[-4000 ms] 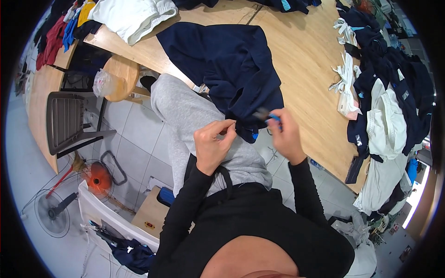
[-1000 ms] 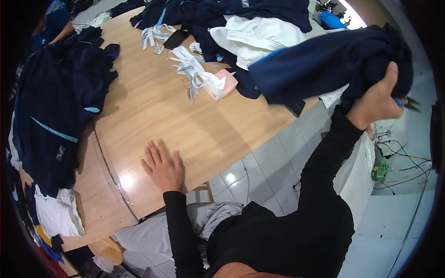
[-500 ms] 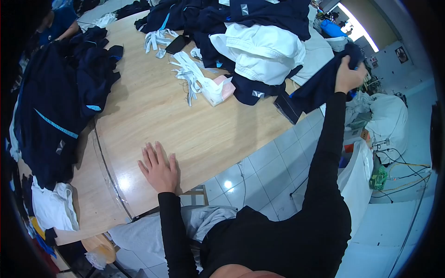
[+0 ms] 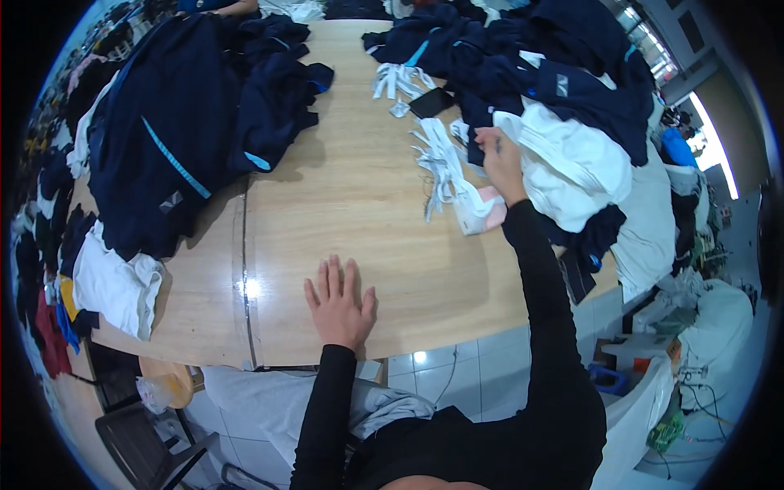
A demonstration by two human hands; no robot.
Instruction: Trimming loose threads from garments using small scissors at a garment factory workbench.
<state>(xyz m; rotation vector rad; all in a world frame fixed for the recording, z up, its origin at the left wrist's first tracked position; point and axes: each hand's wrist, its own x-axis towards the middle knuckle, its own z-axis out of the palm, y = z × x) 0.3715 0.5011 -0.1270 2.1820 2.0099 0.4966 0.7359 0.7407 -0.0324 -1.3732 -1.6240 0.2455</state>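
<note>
My left hand (image 4: pixel 340 309) lies flat on the wooden table (image 4: pixel 367 245), fingers spread, holding nothing. My right hand (image 4: pixel 502 167) is over the garment pile, between a bundled white garment (image 4: pixel 572 167) and loose white strips (image 4: pixel 445 167). Its fingers are bent together beside dark navy fabric; what they hold, if anything, is hidden. Below that hand a small pink and white packet (image 4: pixel 474 220) rests by the strips. Navy garments (image 4: pixel 596 102) with light blue trim make up the pile. Another navy piece (image 4: pixel 600 237) lies at the table's right edge, by a dark flat strip (image 4: pixel 578 278).
A large heap of navy clothing (image 4: pixel 163 139) covers the left side, with a folded white cloth (image 4: pixel 118 282) in front. A flat black object (image 4: pixel 431 103) sits near the far strips. A dark seam (image 4: pixel 243 269) crosses the table. Another person's arm (image 4: pixel 237 8) shows at the far left.
My right hand has let go of the navy piece at the right edge and moved left over the pile. The view has turned right-to-left; my left hand stays flat on the table.
</note>
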